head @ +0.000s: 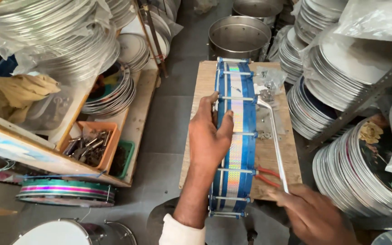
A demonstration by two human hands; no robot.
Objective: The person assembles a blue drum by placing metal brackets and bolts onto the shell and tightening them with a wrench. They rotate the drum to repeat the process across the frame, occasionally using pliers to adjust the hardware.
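Note:
A shallow blue drum [246, 136] with a holographic band and metal tension rods stands on its edge on a wooden board [200, 90]. My left hand [207, 140] lies flat against its left side and grips the rim, holding it upright. My right hand [311, 215], blurred at the lower right, grips the end of a long bent metal wrench [275, 136]. The wrench's far end reaches a tension fitting near the drum's upper right. Red-handled pliers [266, 177] lie on the board beside the drum.
A small clear bag of fittings [268, 79] sits on the board. A steel drum shell [239, 36] stands behind it. Stacked metal hoops [332, 77] fill shelves on both sides. An orange bin of bolts [89, 145], a green-banded drum [66, 190] and a white drum [73, 231] are at left.

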